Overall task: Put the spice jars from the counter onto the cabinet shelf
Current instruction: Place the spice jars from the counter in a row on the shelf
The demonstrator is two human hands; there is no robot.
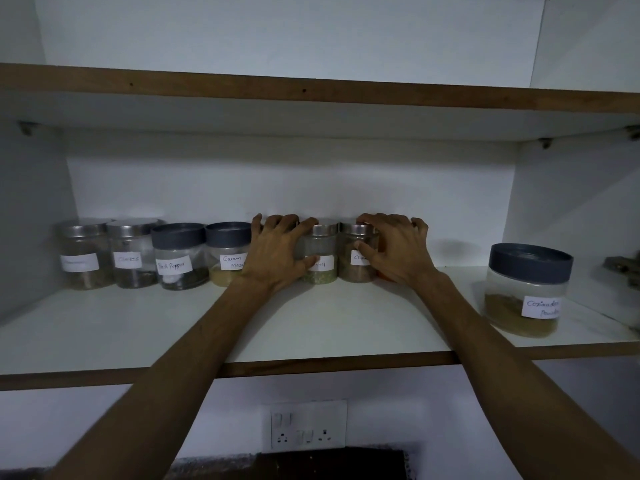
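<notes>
On the white cabinet shelf (311,327), four labelled spice jars (178,256) stand in a row left of the left hand (277,252), whose spread fingers wrap a steel-lidded jar (320,254); just beside it, the right hand (398,252) grips another jar (356,252). Well right of that hand sits a coriander jar (526,289).

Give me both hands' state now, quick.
Left hand: fingers curled around the fennel jar.
Right hand: wrapped on a jar hidden behind it, beside the cinnamon jar.
</notes>
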